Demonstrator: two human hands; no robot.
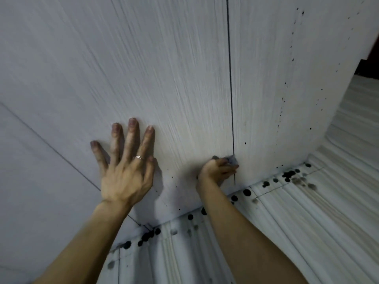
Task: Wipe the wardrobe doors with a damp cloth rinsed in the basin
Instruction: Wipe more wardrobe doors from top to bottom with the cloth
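The white wardrobe doors [164, 68] fill most of the view, with a thin dark seam [230, 78] running down between two of them. My left hand [125, 171] lies flat on the left door, fingers spread and straight, a ring on one finger. My right hand [217, 171] grips a small grey cloth [232, 160] and holds it against the door at the bottom of the seam, just above the floor. Most of the cloth is hidden inside my fist.
Pale striped floor tiles [307, 232] run along the foot of the wardrobe. Dark round drops [247, 192] and smears dot the floor by the base, and small dark specks [285, 85] mark the right door. A dark opening [369, 64] shows past the wardrobe's right edge.
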